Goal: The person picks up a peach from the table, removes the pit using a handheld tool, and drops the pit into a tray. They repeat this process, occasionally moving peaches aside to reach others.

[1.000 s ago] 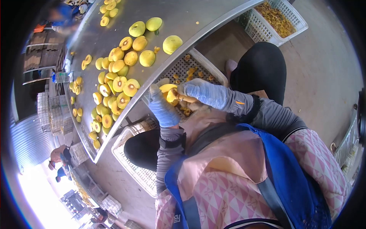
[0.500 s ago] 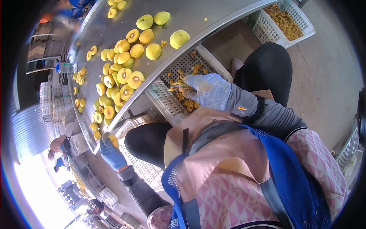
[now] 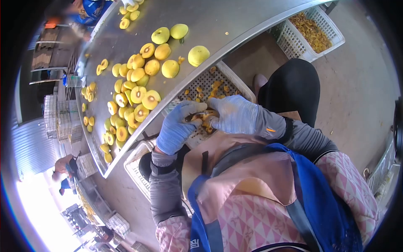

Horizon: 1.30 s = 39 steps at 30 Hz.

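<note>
Off the near edge of the bench [image 3: 256,17], above the crate [image 3: 238,82], best brace left hand [image 3: 177,128] close to right hand [image 3: 236,113], with fingers curled narrow, any hold too hidden to tell, and halved fruit [image 3: 138,95] along that edge

The person's left hand in a blue knit glove [image 3: 174,128] and right hand in a matching glove [image 3: 236,114] hide most of whatever is between their fingers; it cannot be identified. They also partly cover the white perforated plastic crate [image 3: 237,80] below. The top edge cuts off the grey metal table [image 3: 197,25] and a blurred co-worker in blue [image 3: 93,11].
</note>
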Tool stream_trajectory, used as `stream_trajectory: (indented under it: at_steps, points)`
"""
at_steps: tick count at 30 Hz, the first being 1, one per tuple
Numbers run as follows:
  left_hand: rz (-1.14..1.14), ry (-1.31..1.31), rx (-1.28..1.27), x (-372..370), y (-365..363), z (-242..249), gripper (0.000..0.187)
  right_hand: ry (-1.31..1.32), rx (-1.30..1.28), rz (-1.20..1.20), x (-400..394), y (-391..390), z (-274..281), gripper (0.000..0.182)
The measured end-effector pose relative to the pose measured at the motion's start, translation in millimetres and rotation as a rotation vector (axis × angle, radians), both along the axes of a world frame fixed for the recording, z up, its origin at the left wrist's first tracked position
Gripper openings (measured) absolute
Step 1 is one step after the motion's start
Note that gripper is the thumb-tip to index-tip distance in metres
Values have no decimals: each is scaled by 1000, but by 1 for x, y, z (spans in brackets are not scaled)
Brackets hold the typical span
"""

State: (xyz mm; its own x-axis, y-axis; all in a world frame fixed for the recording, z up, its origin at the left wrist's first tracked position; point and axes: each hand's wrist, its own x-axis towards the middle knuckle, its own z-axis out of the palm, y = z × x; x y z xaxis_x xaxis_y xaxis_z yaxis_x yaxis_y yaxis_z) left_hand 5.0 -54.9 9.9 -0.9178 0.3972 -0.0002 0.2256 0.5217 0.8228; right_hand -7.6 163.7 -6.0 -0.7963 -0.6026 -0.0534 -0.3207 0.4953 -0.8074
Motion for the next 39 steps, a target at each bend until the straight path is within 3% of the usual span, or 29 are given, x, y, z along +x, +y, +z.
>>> stream_trajectory:
  at_steps: [2,6,8,11,13,16,18,20,22,26,28,29,30,32,36,38,39]
  points:
    - [11,-95,40,-6,4,5,36,-9,-121,-26,1,0,-9,33]
    - [109,-283,-111,-8,0,15,30,-40,-165,12,1,3,-9,32]
    - [133,-317,-180,-9,-7,11,29,137,-247,-49,0,5,-12,31]
    - [212,-194,-143,-9,-21,-12,33,153,-218,-79,-4,6,-10,33]
    - [83,-122,-385,-14,-21,-12,33,217,-186,-145,-9,9,-8,33]
    - [-38,46,-487,-22,-6,16,37,286,-191,-231,-10,12,-17,34]
    - [77,-89,-392,-45,-11,22,38,303,-232,-246,-11,12,-17,35]
    - [440,59,-628,-81,-13,21,44,76,-69,-209,-10,11,-4,34]
    - [377,375,-768,-110,-12,3,47,114,-126,-226,-9,10,-10,35]
    - [221,162,-953,-149,-15,-22,51,86,-151,-201,-15,12,-10,38]
    - [260,-56,-542,-163,-35,-39,53,74,-180,-216,-16,16,-6,38]
    - [384,-313,-104,-147,-26,-19,50,62,-212,-216,-16,17,-3,39]
    - [378,-315,-108,-130,-20,-6,50,59,-214,-223,-16,19,1,39]
    - [294,-518,850,-97,-12,8,47,-18,-252,-201,-17,17,7,39]
    - [269,-550,1124,-54,18,2,47,8,-285,-245,-12,3,5,38]
    - [703,-365,1003,-38,42,3,45,77,-299,-239,-11,-3,3,38]
    - [626,-322,976,-33,44,1,45,76,-294,-236,-9,-6,4,38]
